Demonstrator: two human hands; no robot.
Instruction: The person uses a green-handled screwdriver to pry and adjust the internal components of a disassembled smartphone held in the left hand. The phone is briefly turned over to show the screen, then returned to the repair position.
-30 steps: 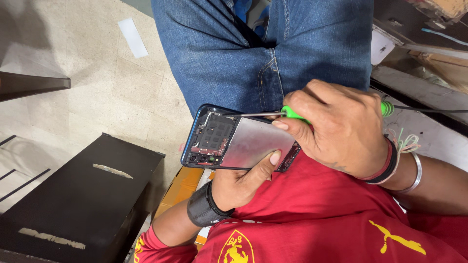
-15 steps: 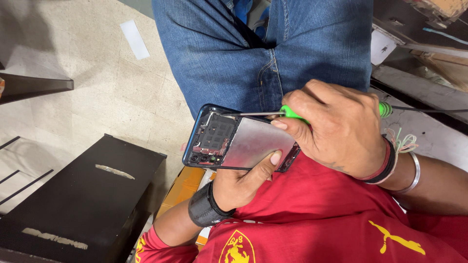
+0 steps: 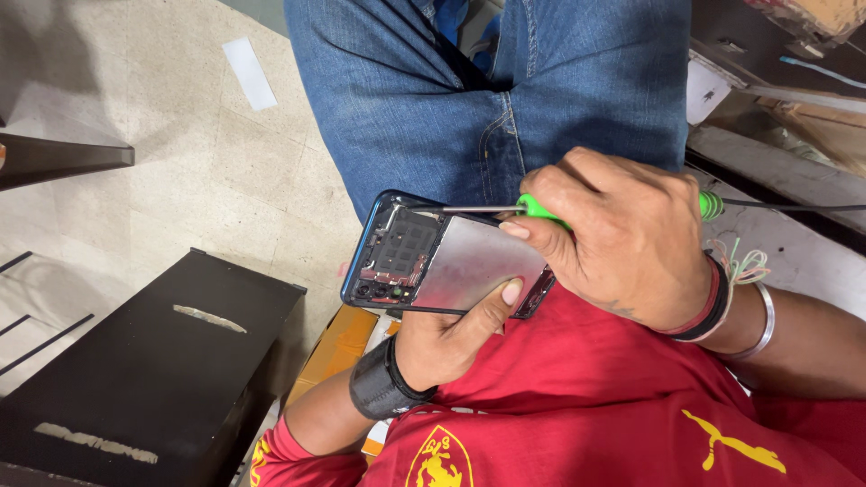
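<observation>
The right hand (image 3: 622, 239) is clenched around a green-handled screwdriver (image 3: 541, 209), its tip at the opened phone's (image 3: 442, 266) top edge. The left hand (image 3: 451, 334) grasps the phone from below, over the lap. Nothing has shifted since a second ago; the tip's seat is too small to make out.

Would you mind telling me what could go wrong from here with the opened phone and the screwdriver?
1. The phone is held in the air over the lap by the left hand alone, so a push from the tool might tip it out of the grip and onto the floor.
2. The screwdriver tip sits at the upper edge by the exposed circuit board; a slip by the right hand could scratch parts there.
</observation>
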